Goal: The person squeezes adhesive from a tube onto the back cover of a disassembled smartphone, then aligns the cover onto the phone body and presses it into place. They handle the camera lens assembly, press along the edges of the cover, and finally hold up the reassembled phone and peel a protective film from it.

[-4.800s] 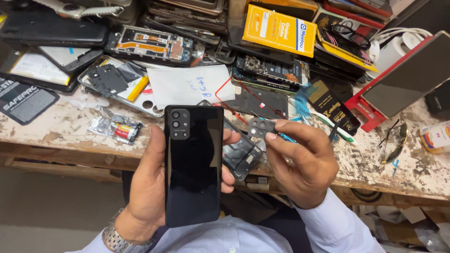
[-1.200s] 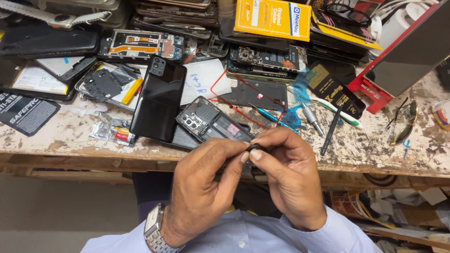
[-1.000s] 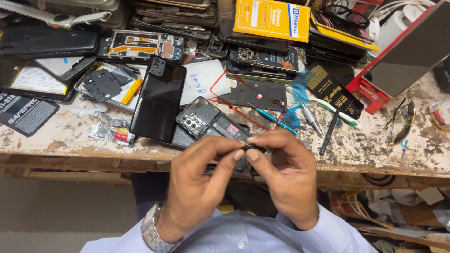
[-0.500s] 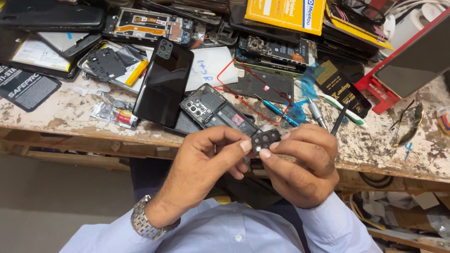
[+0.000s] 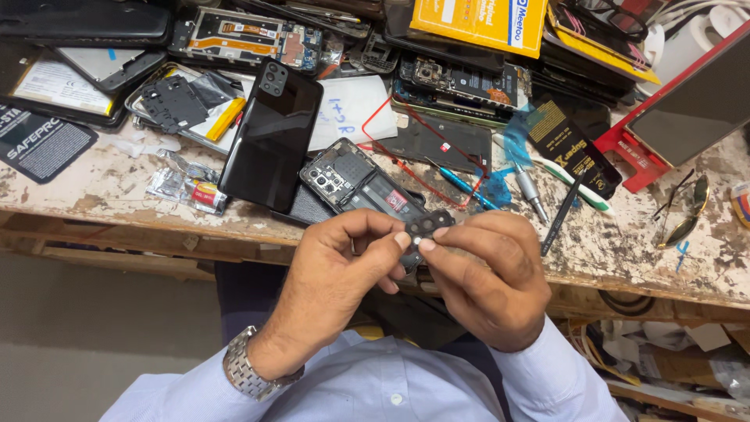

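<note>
My left hand [image 5: 336,273] and my right hand [image 5: 484,277] meet in front of the bench edge, both pinching a small black camera-lens cover [image 5: 428,227] with round holes. Just beyond my fingers lies an opened phone [image 5: 355,184] with its back off, camera modules and board exposed. To its left a glossy black back cover [image 5: 272,134] lies flat on the worn workbench [image 5: 109,184].
The bench is crowded: phone frames and boards at the back, a yellow box [image 5: 476,17], a blue screwdriver [image 5: 461,184], black tweezers [image 5: 564,212], a red-edged tablet [image 5: 687,101], sunglasses [image 5: 686,211], small packets [image 5: 187,190]. A lower shelf with clutter sits at right.
The black back cover, held in my left hand earlier, now lies on the bench. Both hands have come together on the small lens cover and lifted it slightly.
</note>
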`<state>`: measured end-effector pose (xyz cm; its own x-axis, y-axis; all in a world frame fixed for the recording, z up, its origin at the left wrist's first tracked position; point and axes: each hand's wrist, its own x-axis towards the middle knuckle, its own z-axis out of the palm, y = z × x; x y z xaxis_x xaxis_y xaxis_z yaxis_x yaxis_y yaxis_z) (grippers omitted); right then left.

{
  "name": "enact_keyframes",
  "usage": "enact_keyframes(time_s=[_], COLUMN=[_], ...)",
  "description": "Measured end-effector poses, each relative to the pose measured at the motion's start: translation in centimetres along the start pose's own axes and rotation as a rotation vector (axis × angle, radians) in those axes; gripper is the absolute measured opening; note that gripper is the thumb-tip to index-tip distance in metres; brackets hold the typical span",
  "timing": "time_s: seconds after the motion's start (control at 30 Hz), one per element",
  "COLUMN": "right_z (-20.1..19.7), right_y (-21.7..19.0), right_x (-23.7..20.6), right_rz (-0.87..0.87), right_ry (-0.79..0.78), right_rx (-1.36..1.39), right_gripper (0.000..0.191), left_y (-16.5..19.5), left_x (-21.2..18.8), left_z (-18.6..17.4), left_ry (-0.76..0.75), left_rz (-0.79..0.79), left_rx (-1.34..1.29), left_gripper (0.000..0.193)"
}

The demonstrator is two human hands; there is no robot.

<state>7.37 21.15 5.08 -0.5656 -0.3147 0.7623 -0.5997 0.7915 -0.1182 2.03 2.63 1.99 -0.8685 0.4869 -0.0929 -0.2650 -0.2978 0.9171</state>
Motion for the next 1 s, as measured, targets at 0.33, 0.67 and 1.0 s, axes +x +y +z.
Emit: enact_keyframes(time_s=[0.33, 0.67, 1.0], right_z=[0.6, -0.2, 0.2], right_y=[-1.7, -2.0, -1.9], right_x=[0.4, 1.4, 1.5], right_rz=[0.308, 0.401, 0.492], right_ry=[0.007, -0.042, -0.076], right_rx=[0.118, 0.128, 0.244], right_gripper=[0.027, 0.021, 0.017], left_y=[-0.7, 0.5, 0.4], left_x=[-0.3, -1.0, -1.2], left_z=[1.0, 1.7, 1.5], left_ry=[0.088, 0.146, 0.156], left_rz=[0.083, 0.317, 0.309], left_rx=[0.056, 0.356, 0.354], left_gripper=[0.018, 0.014, 0.013])
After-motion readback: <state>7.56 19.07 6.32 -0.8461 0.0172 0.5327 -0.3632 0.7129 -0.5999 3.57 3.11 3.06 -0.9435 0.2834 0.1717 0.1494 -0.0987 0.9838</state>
